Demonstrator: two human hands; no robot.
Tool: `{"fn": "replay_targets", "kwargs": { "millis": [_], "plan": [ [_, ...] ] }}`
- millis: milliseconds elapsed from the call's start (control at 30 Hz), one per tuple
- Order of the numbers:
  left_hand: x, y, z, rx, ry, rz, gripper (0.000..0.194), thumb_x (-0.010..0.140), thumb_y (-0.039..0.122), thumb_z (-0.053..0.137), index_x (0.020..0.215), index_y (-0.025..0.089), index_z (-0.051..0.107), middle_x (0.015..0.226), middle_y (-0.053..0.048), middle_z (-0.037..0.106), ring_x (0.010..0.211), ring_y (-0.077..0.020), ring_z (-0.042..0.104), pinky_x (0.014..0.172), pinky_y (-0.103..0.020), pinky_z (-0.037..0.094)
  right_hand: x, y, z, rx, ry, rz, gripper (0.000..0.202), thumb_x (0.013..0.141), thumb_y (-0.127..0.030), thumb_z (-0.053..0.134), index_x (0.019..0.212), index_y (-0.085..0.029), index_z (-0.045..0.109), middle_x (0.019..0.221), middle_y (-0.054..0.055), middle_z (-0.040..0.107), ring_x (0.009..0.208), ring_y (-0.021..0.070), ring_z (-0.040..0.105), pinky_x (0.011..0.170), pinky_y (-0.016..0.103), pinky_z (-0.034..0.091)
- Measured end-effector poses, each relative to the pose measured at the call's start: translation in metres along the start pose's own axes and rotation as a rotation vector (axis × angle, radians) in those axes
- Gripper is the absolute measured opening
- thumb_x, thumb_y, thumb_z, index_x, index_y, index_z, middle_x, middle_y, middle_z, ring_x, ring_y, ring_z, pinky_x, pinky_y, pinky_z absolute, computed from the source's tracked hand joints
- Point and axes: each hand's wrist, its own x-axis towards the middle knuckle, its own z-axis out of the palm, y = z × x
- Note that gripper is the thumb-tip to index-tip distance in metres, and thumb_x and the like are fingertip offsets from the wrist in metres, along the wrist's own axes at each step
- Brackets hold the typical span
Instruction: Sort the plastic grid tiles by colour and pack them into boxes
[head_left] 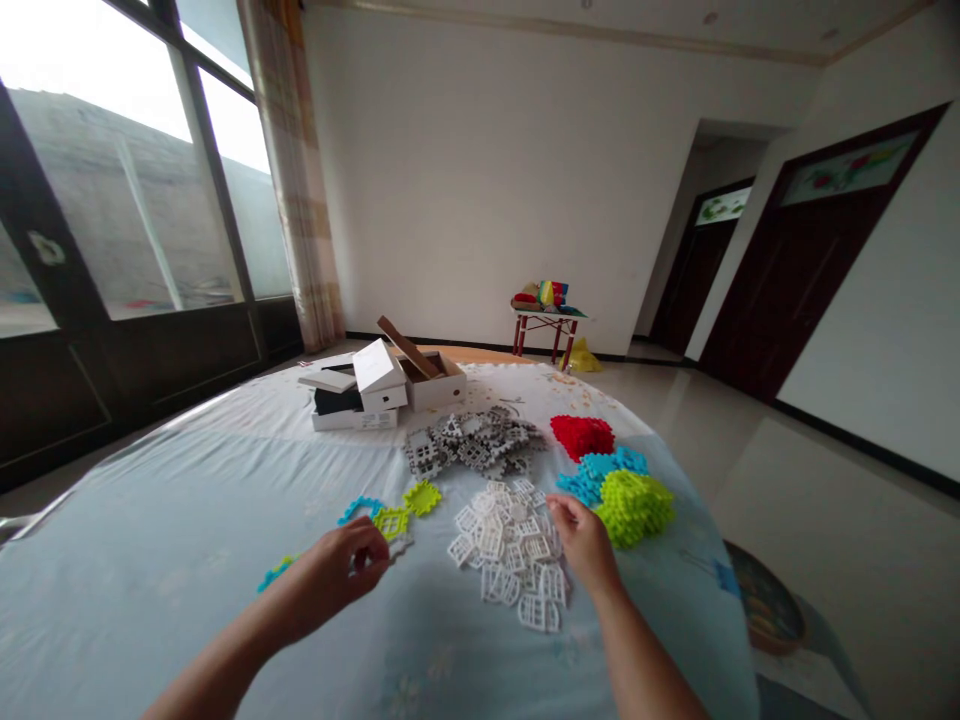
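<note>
My left hand (349, 562) is curled, thumb and fingertips close together, beside a grey plastic building panel (401, 546). The hand partly covers that panel, and whether the fingertips grip it is unclear. Just beyond lie a lime panel with a window grid (391, 522), a solid lime panel (423, 497) and a blue frame panel (360, 508). Behind the left wrist, blue and green pieces (276, 572) show in part. My right hand (581, 540) is closed in a pinch at the right edge of a pile of white toy window pieces (517, 550); anything between its fingertips is too small to make out.
Grey panels (476, 440) are heaped behind the white pile. Red (583, 437), blue (600, 474) and lime panels (636, 508) are piled at the right. Opened white boxes (381, 375) stand at the back left of the cloth-covered round table (225, 500). A stool (765, 600) is beside its right edge.
</note>
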Motion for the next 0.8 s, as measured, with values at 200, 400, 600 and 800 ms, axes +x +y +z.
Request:
{"fn": "replay_targets", "kwargs": {
  "millis": [200, 400, 600, 800],
  "plan": [
    [0.004, -0.001, -0.005, -0.591, 0.141, -0.166, 0.031, 0.075, 0.047, 0.053, 0.078, 0.017, 0.057, 0.06, 0.002, 0.051, 0.055, -0.0102, 0.044, 0.052, -0.023, 0.036, 0.0, 0.002, 0.002, 0.035, 0.011, -0.011, 0.034, 0.082, -0.039, 0.042, 0.091, -0.016, 0.065, 0.094, 0.011, 0.068, 0.088, 0.0213, 0.063, 0.078, 0.032, 0.05],
    [0.018, -0.001, -0.002, -1.289, 0.364, -0.363, 0.029, 0.058, 0.033, 0.075, 0.08, 0.017, 0.062, 0.068, -0.001, 0.06, 0.064, -0.0105, 0.055, 0.06, -0.02, 0.046, 0.0, 0.005, 0.006, 0.055, 0.012, 0.013, 0.033, 0.082, -0.04, 0.043, 0.091, -0.017, 0.066, 0.094, 0.01, 0.068, 0.089, 0.0221, 0.063, 0.081, 0.034, 0.05],
    [0.07, -0.003, 0.0, -1.039, 0.4, -0.322, 0.031, 0.06, 0.04, 0.07, 0.076, 0.015, 0.061, 0.068, -0.002, 0.063, 0.067, -0.0138, 0.061, 0.064, -0.026, 0.05, -0.001, 0.007, 0.008, 0.054, -0.003, 0.038, 0.033, 0.082, -0.04, 0.044, 0.092, -0.018, 0.066, 0.095, 0.01, 0.068, 0.09, 0.0219, 0.063, 0.083, 0.034, 0.049],
    [0.16, -0.016, 0.003, -0.557, 0.504, -0.159, 0.035, 0.071, 0.046, 0.052, 0.084, 0.013, 0.058, 0.069, -0.004, 0.062, 0.066, -0.0154, 0.061, 0.06, -0.028, 0.049, 0.0, 0.007, 0.008, 0.049, -0.005, 0.043, 0.032, 0.082, -0.039, 0.044, 0.091, -0.018, 0.066, 0.093, 0.009, 0.068, 0.089, 0.0216, 0.063, 0.082, 0.033, 0.049]
  ]
}}
